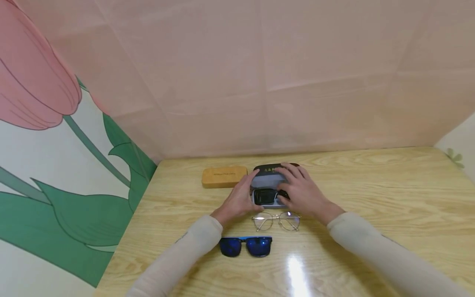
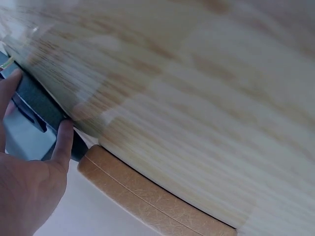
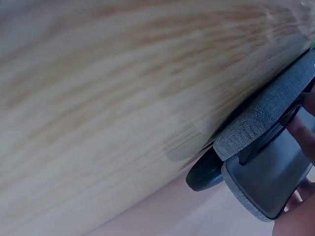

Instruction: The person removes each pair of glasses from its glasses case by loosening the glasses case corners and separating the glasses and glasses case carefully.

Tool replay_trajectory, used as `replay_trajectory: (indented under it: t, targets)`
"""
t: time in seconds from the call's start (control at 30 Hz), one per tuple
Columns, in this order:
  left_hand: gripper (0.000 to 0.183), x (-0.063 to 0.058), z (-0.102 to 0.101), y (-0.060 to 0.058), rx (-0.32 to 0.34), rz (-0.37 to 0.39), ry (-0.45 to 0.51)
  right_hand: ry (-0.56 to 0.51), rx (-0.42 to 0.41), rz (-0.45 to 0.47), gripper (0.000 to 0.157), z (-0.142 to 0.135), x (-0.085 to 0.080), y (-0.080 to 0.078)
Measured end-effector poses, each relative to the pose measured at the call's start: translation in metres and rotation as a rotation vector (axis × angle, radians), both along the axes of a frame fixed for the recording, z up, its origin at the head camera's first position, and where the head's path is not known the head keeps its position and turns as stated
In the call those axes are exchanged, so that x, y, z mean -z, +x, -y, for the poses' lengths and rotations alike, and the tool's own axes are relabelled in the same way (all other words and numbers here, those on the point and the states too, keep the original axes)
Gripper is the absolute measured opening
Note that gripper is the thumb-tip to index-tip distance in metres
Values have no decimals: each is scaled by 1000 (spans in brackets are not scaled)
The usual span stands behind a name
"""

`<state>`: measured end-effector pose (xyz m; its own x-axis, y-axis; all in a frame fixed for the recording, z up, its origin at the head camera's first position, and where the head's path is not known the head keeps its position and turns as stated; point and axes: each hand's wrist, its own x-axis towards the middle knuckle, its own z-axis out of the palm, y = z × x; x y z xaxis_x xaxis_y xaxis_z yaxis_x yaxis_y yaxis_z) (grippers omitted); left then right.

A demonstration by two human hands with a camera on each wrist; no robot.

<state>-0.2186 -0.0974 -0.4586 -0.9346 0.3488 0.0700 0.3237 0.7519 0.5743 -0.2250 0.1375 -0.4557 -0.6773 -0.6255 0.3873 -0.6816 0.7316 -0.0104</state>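
A grey glasses case (image 1: pixel 268 181) stands open on the table, its lid raised at the back. Black sunglasses (image 1: pixel 264 196) lie in its lower half, dark lenses up. My left hand (image 1: pixel 239 197) holds the case's left side, thumb at the front corner and a finger by the lid; its fingertips touch the case side (image 2: pixel 42 103) in the left wrist view. My right hand (image 1: pixel 304 192) reaches in from the right and pinches the sunglasses at their right lens. In the right wrist view, other fingers (image 3: pixel 306 189) rest by the lid, and the frame is partly hidden.
A tan wood-look case (image 1: pixel 224 177) lies to the left, close to my left hand. Behind the open case shows a black case (image 1: pixel 265 168) with gold lettering. Clear round eyeglasses (image 1: pixel 276 220) lie in front, and blue-lensed sunglasses (image 1: pixel 245 246) lie nearer. A pink cloth hangs behind.
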Motion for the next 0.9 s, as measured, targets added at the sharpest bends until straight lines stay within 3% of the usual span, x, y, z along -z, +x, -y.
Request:
replay_trajectory:
  t: [0.4, 0.9]
  targets:
    - [122, -1, 1, 0, -1, 18, -11, -86, 1, 33, 16, 4, -1, 1]
    - [123, 0, 1, 0, 0, 26, 10, -166, -1, -10, 15, 1, -7, 7]
